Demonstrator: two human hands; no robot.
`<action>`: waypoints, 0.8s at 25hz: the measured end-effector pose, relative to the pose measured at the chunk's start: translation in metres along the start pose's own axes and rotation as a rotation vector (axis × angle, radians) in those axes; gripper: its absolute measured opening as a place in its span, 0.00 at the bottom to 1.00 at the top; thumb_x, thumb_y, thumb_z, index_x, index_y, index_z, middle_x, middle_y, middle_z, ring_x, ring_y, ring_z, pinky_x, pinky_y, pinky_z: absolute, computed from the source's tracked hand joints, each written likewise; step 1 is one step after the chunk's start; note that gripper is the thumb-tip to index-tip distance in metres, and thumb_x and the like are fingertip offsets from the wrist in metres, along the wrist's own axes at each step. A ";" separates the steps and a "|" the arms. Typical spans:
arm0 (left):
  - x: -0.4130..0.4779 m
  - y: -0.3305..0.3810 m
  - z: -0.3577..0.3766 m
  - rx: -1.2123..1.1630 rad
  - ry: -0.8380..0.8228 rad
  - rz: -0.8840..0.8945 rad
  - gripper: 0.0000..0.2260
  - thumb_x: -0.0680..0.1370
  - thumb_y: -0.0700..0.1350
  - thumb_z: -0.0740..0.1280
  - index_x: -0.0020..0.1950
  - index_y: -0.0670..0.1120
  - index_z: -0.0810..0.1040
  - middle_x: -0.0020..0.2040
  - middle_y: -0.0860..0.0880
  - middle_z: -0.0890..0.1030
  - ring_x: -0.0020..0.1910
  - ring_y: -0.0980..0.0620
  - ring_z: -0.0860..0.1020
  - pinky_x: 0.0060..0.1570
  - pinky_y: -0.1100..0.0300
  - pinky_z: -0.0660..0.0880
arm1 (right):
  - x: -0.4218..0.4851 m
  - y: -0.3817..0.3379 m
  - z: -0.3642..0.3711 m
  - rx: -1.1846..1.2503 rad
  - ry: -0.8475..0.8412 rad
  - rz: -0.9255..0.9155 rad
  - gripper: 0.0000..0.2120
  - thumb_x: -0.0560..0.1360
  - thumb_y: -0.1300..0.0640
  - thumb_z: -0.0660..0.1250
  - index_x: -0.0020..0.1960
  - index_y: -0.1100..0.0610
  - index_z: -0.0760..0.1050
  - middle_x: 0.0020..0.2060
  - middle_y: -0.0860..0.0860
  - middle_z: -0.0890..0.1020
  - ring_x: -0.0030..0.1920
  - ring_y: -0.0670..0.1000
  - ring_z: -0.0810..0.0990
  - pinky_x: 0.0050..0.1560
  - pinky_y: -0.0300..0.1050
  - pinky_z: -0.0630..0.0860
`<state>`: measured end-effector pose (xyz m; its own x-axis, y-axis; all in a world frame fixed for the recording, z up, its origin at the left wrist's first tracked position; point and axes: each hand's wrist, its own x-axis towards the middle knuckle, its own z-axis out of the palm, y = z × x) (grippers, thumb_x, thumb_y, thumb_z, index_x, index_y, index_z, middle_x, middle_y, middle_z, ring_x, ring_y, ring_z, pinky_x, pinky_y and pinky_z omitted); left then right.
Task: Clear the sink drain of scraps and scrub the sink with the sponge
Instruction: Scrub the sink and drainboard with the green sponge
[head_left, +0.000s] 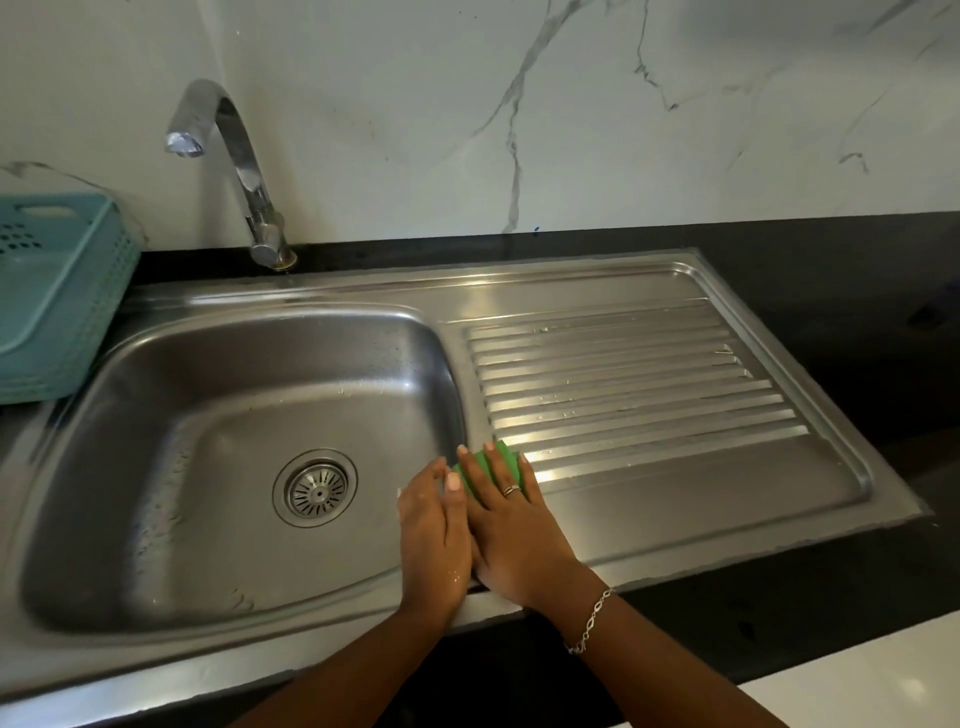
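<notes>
I see my right hand (511, 525) pressed flat, fingers spread, on the green sponge (498, 465) at the sink (234, 395) basin's right rim; my left hand (434, 530) lies open alongside, touching it

Both hands on a green sponge at the sink's dividing rim

The right hand (511, 525), wearing a ring and a bracelet, lies flat with spread fingers on the green sponge (506, 462), pressing it onto the ridge between the stainless steel sink (171, 441) basin and the ribbed drainboard (639, 384). The left hand (434, 535) rests just beside it, touching, over the basin's right wall. The drain strainer (317, 488) sits left of the hands; the faucet (234, 161) rises behind the basin, a teal basket (57, 291) at its left.
</notes>
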<state>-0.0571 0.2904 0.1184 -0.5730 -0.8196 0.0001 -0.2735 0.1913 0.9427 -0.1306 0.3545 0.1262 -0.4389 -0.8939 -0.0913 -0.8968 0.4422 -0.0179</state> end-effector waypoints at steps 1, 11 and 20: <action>0.000 0.001 0.002 0.087 -0.037 0.039 0.33 0.74 0.63 0.44 0.66 0.43 0.70 0.62 0.47 0.76 0.66 0.48 0.70 0.74 0.50 0.58 | 0.001 0.003 0.003 -0.008 0.002 -0.015 0.31 0.71 0.42 0.51 0.70 0.53 0.64 0.69 0.55 0.71 0.69 0.60 0.67 0.64 0.57 0.54; -0.007 0.011 0.011 0.704 -0.402 0.188 0.51 0.59 0.74 0.23 0.76 0.48 0.41 0.77 0.50 0.42 0.72 0.60 0.38 0.71 0.63 0.36 | -0.013 0.076 0.006 0.011 0.048 -0.106 0.25 0.78 0.45 0.45 0.71 0.54 0.61 0.71 0.54 0.68 0.71 0.58 0.65 0.67 0.52 0.50; -0.007 0.007 0.014 0.881 -0.443 0.241 0.55 0.57 0.77 0.26 0.74 0.43 0.39 0.76 0.50 0.40 0.73 0.56 0.35 0.72 0.62 0.36 | -0.038 0.176 0.013 0.070 0.007 -0.105 0.31 0.77 0.38 0.34 0.74 0.53 0.47 0.74 0.53 0.54 0.74 0.59 0.52 0.71 0.51 0.39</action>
<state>-0.0661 0.3051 0.1207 -0.8741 -0.4668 -0.1347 -0.4825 0.8019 0.3524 -0.2711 0.4673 0.1137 -0.3430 -0.9361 -0.0783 -0.9320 0.3495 -0.0960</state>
